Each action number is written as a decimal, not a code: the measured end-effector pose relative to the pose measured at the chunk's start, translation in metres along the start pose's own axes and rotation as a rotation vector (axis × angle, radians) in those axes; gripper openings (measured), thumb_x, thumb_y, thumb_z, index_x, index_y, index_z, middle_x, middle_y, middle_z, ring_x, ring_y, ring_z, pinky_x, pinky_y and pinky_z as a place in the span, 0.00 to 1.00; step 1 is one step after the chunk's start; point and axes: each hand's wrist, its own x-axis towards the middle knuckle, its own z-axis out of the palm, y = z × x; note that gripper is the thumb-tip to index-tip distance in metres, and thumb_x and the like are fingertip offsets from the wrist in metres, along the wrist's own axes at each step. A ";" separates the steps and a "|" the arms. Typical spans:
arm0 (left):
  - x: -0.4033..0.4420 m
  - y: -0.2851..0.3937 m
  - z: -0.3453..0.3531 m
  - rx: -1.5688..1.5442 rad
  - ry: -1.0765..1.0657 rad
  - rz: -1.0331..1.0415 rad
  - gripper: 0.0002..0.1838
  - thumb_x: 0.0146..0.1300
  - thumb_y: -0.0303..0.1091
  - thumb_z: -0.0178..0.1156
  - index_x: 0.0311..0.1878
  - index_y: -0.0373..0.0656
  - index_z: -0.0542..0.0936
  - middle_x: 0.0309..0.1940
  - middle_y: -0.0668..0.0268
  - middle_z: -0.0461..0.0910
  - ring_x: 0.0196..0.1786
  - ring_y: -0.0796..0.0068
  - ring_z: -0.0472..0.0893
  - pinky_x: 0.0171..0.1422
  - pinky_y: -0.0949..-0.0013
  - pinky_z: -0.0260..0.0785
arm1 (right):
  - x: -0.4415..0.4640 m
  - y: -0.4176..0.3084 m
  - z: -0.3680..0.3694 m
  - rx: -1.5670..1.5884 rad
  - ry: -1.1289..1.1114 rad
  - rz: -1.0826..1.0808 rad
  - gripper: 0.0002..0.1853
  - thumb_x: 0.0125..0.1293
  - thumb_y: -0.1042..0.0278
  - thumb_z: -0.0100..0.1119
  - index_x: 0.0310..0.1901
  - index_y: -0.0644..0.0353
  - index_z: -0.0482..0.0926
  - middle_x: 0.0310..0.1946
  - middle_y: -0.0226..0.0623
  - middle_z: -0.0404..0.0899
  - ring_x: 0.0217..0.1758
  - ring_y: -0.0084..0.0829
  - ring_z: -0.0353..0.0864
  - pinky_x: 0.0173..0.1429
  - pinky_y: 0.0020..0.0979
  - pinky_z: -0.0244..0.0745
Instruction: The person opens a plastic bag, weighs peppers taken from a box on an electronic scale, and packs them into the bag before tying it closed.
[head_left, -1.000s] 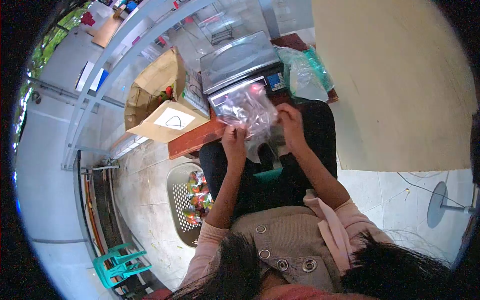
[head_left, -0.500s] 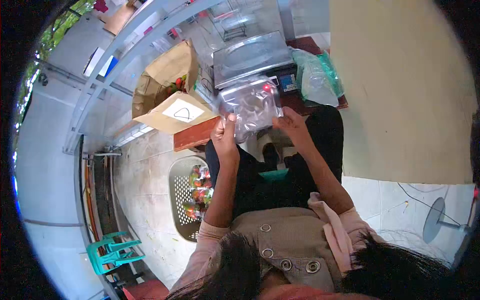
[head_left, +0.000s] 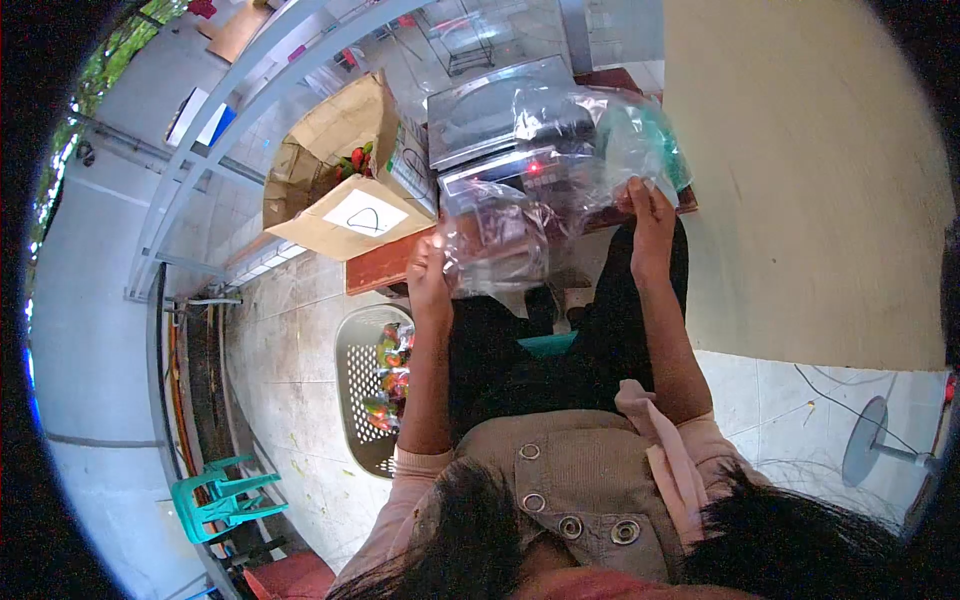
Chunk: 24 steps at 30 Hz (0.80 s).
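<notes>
The left hand [head_left: 428, 268] has thumb and fingers pinched on the edge of a clear plastic bag [head_left: 497, 240]. The right hand [head_left: 650, 212] clamps clear plastic too; I can't tell if it's the same bag. The film spreads in front of a digital scale [head_left: 468, 112] on the red-brown bench [head_left: 385, 264]. Thin film like this wants a light pinch at the edges, clear of the pan. Leftward stand a cardboard box [head_left: 325, 228] and, lower, a plastic basket [head_left: 346, 400].
</notes>
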 end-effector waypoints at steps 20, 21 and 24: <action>-0.017 0.001 0.031 -0.227 0.077 0.058 0.15 0.69 0.40 0.48 0.47 0.37 0.72 0.36 0.68 0.75 0.33 0.81 0.73 0.36 0.76 0.66 | -0.101 0.014 0.076 0.067 -0.882 0.103 0.32 0.59 0.59 0.61 0.62 0.59 0.62 0.53 0.40 0.71 0.54 0.29 0.71 0.61 0.32 0.63; -0.023 0.012 0.039 -0.206 0.109 0.038 0.14 0.69 0.39 0.48 0.45 0.37 0.72 0.35 0.68 0.74 0.34 0.82 0.73 0.38 0.75 0.66 | -0.100 0.004 0.074 0.001 -0.818 0.058 0.25 0.61 0.65 0.57 0.59 0.60 0.67 0.51 0.40 0.73 0.53 0.28 0.71 0.62 0.31 0.62; -0.019 0.007 0.032 -0.192 0.233 0.027 0.12 0.69 0.39 0.48 0.43 0.39 0.73 0.33 0.68 0.73 0.32 0.81 0.72 0.35 0.76 0.65 | -0.063 0.004 0.058 0.045 -0.743 0.006 0.18 0.58 0.73 0.53 0.52 0.61 0.74 0.46 0.38 0.76 0.48 0.26 0.73 0.57 0.29 0.65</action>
